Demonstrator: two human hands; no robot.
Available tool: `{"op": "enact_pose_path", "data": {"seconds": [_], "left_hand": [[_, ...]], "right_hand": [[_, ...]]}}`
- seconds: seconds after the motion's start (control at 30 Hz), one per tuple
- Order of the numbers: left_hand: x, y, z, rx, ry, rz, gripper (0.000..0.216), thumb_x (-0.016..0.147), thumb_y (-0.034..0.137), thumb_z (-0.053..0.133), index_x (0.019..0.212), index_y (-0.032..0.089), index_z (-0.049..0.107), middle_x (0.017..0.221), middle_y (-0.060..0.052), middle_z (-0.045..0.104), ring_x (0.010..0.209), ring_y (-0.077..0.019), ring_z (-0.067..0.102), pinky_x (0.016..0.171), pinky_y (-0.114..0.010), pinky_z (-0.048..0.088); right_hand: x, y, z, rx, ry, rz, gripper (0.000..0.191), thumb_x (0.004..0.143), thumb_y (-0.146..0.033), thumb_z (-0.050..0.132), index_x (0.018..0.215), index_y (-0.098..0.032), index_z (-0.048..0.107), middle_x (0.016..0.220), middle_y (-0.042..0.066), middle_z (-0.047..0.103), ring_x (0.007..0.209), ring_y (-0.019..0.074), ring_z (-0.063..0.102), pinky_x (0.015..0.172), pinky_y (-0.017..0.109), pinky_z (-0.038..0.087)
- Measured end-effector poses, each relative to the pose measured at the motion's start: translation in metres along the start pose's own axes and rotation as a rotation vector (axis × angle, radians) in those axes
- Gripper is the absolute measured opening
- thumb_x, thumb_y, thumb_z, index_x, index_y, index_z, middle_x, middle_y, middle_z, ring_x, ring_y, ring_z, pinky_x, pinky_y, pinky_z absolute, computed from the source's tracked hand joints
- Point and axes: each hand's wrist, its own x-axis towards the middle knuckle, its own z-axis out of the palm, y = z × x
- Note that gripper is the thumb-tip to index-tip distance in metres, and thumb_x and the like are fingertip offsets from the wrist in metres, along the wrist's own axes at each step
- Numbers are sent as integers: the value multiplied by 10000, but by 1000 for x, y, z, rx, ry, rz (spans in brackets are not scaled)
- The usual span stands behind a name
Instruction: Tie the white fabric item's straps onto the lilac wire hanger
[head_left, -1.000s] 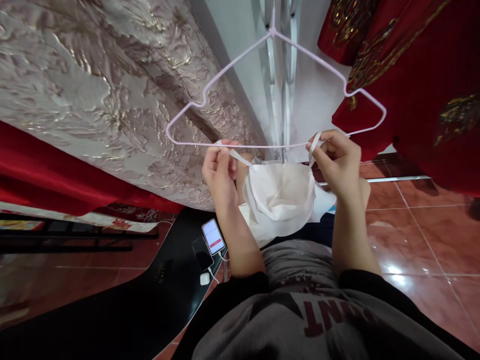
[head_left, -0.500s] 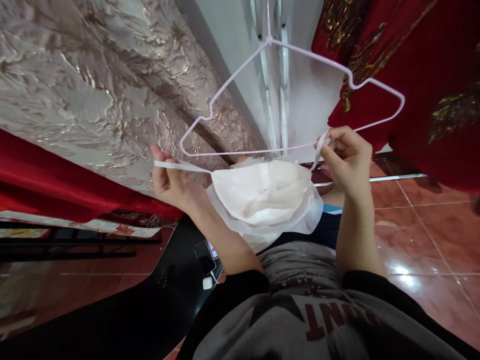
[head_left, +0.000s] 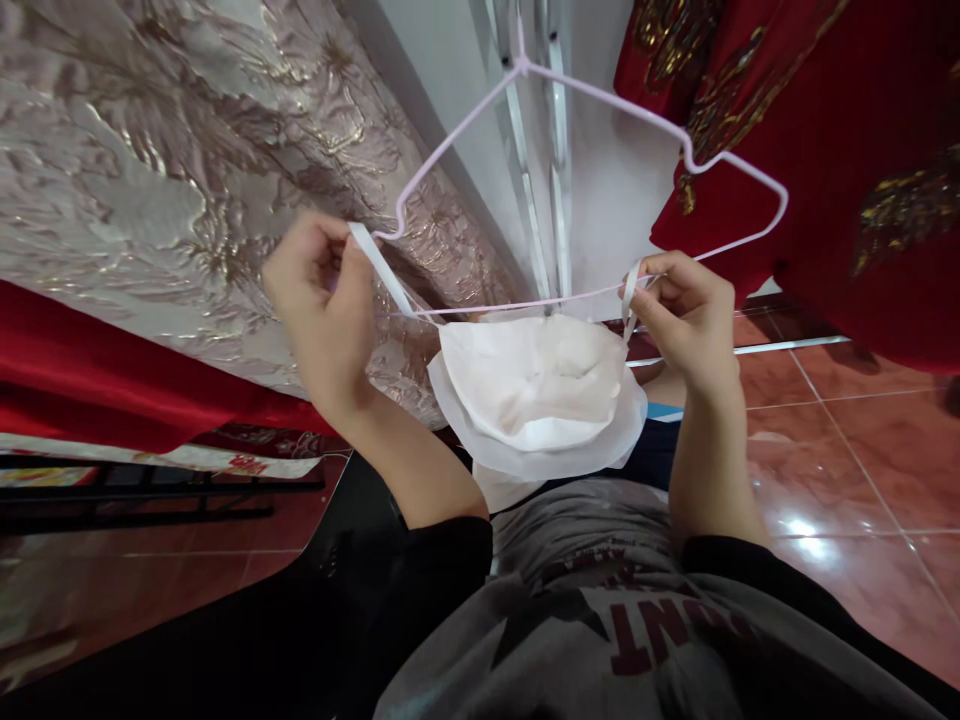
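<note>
A white garment (head_left: 532,375) with thin straps and a sheer outer layer hangs below a pale lilac clothes hanger (head_left: 609,97). My left hand (head_left: 322,310) is closed by the hanger's left end, pinching the left strap (head_left: 381,268), which runs down to the garment's top edge. The hanger's left corner is hidden behind that hand. On the other side, my right hand (head_left: 686,310) pinches the right strap (head_left: 628,290) right at the hanger's lower bar, its fingers closed. The garment's top edge lies just under the bar.
Pinkish embossed fabric (head_left: 187,180) hangs at the left, above red cloth (head_left: 150,370). Red cloth with gold sequins (head_left: 817,220) hangs at the right. Metal rails (head_left: 559,170) run down the pale wall behind. A black bench-like surface (head_left: 247,620) is at lower left, over the tiled floor (head_left: 847,450).
My left hand has risen with the left strap from below the hanger's left end up to its corner. The right hand keeps its pinch. The hanger has shifted slightly left in view.
</note>
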Motion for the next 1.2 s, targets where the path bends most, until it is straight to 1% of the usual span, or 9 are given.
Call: {"op": "enact_pose_path", "data": {"seconds": [0.17, 0.33, 0.4, 0.47, 0.57, 0.67, 0.83, 1.0, 1.2], "left_hand": [[8, 11, 0, 58, -89, -60, 231, 1005, 24, 632, 805, 128, 678, 670, 49, 510, 634, -99, 450, 663, -209, 392], [-1, 13, 5, -115, -88, -240, 159, 1059, 102, 675, 1018, 152, 821, 893, -13, 716, 798, -130, 626, 776, -237, 518], [-11, 5, 11, -187, 69, -284, 99, 1007, 124, 739, 1061, 174, 804, 948, -17, 737, 788, -140, 640, 734, -251, 537], [-25, -4, 22, -279, 301, -357, 214, 946, 88, 743, 1133, 192, 736, 960, -9, 739, 748, -133, 635, 705, -258, 551], [-50, -12, 47, -457, 553, -544, 263, 954, 70, 643, 1166, 226, 656, 1117, -41, 758, 894, -134, 704, 900, -294, 602], [-76, -6, 75, -657, 503, -684, 180, 979, 219, 686, 1157, 234, 661, 1227, -95, 758, 1135, -189, 740, 1071, -354, 574], [-94, 5, 95, -589, 393, -636, 415, 873, 558, 842, 1086, 246, 671, 1043, -68, 778, 1039, -216, 762, 992, -348, 591], [-92, 7, 93, -567, 445, -573, 340, 914, 521, 811, 1020, 255, 627, 945, -32, 755, 905, -178, 744, 904, -307, 586], [-88, 12, 89, -490, 458, -671, 148, 988, 315, 718, 965, 256, 585, 911, -23, 738, 799, -155, 699, 840, -288, 569]], "right_hand": [[1, 2, 6, 6, 8, -11, 123, 862, -240, 802, 918, -239, 693, 571, -82, 518, 488, 68, 439, 469, 238, 310], [2, 4, 12, 4, 67, 8, 183, 827, -226, 823, 888, -245, 652, 556, -97, 470, 476, 64, 403, 467, 235, 302], [1, 4, 13, -12, 72, 3, 192, 832, -254, 830, 892, -248, 648, 570, -92, 479, 485, 67, 408, 469, 239, 310], [1, 3, 12, -27, 59, -1, 189, 845, -275, 821, 902, -254, 642, 579, -89, 490, 492, 74, 428, 472, 241, 320], [-1, 2, 14, -33, 26, 15, 180, 850, -259, 800, 921, -258, 634, 576, -94, 489, 492, 72, 423, 479, 237, 315], [-2, 1, 15, -51, 9, 34, 183, 845, -230, 785, 947, -257, 637, 574, -101, 490, 492, 68, 407, 490, 235, 311], [-2, 2, 14, -28, 19, 11, 226, 845, -284, 816, 958, -262, 621, 580, -100, 497, 493, 77, 439, 494, 240, 336], [-7, 4, 10, 9, 18, -7, 354, 815, -324, 880, 1122, -295, 706, 714, -49, 574, 617, 117, 543, 508, 259, 385], [1, 14, -28, 36, 408, -211, 301, 846, -259, 882, 1129, -310, 792, 976, 47, 651, 761, 125, 560, 581, 277, 469]]}}
